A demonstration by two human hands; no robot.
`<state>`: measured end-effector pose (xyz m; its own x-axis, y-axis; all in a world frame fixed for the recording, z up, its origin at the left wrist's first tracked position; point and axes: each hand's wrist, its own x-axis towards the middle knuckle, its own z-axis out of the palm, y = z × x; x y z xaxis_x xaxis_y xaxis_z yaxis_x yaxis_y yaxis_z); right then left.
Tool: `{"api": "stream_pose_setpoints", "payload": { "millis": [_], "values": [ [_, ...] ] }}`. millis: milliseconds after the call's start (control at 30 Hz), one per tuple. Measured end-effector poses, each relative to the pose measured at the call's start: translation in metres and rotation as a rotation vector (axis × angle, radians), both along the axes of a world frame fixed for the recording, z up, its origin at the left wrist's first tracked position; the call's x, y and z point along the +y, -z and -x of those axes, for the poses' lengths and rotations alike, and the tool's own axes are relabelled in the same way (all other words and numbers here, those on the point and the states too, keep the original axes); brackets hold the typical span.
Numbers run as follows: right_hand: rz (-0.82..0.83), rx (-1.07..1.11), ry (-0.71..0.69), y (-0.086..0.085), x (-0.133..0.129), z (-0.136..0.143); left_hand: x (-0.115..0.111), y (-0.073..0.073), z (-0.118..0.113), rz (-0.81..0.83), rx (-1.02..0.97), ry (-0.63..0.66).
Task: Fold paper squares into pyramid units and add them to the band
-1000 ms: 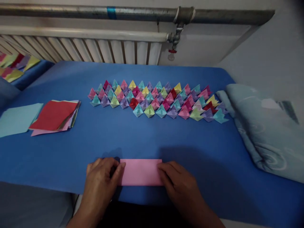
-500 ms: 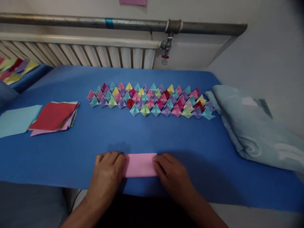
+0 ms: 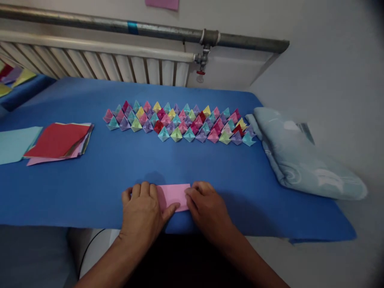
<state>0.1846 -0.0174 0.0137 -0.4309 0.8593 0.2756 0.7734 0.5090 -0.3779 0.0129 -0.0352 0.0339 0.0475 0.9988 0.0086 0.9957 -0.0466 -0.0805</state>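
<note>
A pink sheet of paper, folded into a narrow rectangle, lies near the front edge of the blue table. My left hand covers its left end, with the thumb stretched along the lower edge and the other fingers curled over the paper. At the right end, my right hand pinches the paper between thumb and fingers. Beyond both hands stand rows of small folded paper boats in many colours.
A stack of coloured paper with a red sheet on top lies at left, beside light blue paper. A folded pale blue blanket rests at right. Behind the blue table are a radiator and a pipe.
My left thumb has moved out to the right along the paper's lower edge. My right hand still pinches the right end. The whole view has shifted slightly.
</note>
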Motion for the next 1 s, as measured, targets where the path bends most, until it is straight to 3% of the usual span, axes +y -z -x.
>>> {"api": "stream_pose_setpoints", "payload": {
  "millis": [167,367,567,733,833,1000],
  "values": [
    [-0.003,-0.040,-0.154,-0.010,-0.021,0.000,-0.002,-0.001,-0.002,0.014,0.024,-0.006],
    [0.070,-0.141,-0.234,0.003,-0.031,-0.019,-0.003,0.003,-0.002,-0.022,0.035,-0.005],
    [-0.002,-0.248,-0.210,0.009,-0.035,-0.036,-0.005,0.006,-0.001,-0.052,0.054,0.010],
    [-0.068,-0.270,-0.163,0.003,-0.039,-0.049,-0.007,0.008,-0.001,-0.055,0.046,0.002],
    [-0.081,-0.243,-0.157,-0.004,-0.038,-0.044,-0.007,0.009,-0.001,-0.054,0.021,0.000],
    [-0.032,-0.194,-0.311,-0.002,-0.033,-0.027,-0.008,0.008,-0.002,-0.041,-0.001,-0.010]
  ]
}}
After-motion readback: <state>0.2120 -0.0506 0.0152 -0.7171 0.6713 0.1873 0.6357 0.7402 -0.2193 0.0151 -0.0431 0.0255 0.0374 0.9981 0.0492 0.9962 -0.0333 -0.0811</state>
